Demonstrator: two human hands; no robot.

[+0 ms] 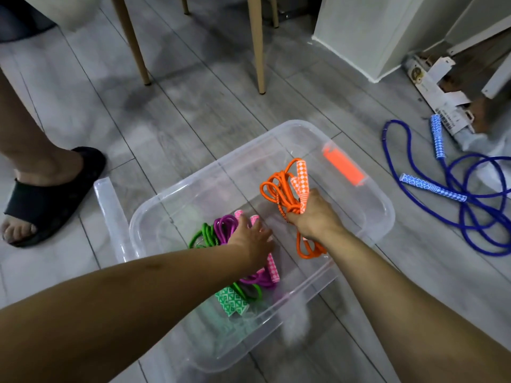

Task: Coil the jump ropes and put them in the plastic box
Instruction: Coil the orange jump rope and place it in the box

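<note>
A clear plastic box point(293, 131) with an orange handle clip sits on the grey floor. Inside it lie a coiled green jump rope point(231, 299) and a coiled purple jump rope point(224, 225) with pink handles. My left hand point(253, 240) rests flat on the purple rope, fingers spread. My right hand point(315, 217) is shut on a coiled orange jump rope point(279, 189), holding it over the box's middle with both handles pointing up. A blue jump rope point(467, 214) lies uncoiled on the floor right of the box.
Another person's foot in a black slipper point(52, 197) stands left of the box. The clear lid point(110, 208) lies against the box's left side. Wooden chair legs point(258, 45) stand behind. A white cabinet point(367, 34) and paper packaging point(439, 92) are at the back right.
</note>
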